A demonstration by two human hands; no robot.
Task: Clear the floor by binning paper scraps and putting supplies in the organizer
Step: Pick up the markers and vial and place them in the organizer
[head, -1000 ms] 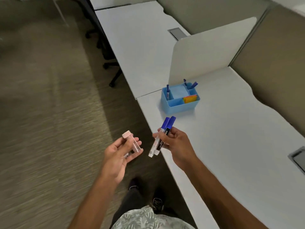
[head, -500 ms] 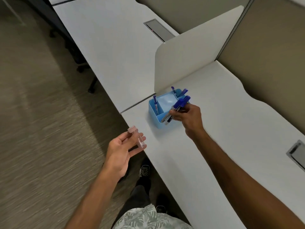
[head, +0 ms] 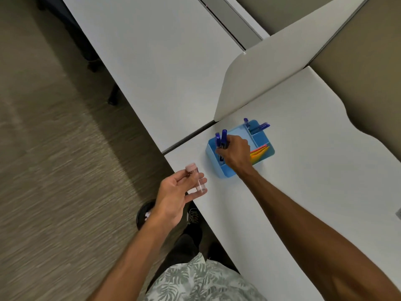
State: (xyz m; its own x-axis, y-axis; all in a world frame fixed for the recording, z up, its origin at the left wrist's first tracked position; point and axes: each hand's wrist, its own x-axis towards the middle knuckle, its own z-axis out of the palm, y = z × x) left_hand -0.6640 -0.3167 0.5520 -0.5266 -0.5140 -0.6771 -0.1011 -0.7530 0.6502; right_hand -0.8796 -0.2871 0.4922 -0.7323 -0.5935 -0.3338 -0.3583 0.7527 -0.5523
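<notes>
the right arm reaches far forward, nearly straight, with the right hand point(head: 235, 153) turned knuckles up and its fingers curled tight around something. the left arm is bent and held lower and nearer the body; the left hand point(head: 176, 195) is palm up, thumb and fingers loosely pinching a small item.
</notes>
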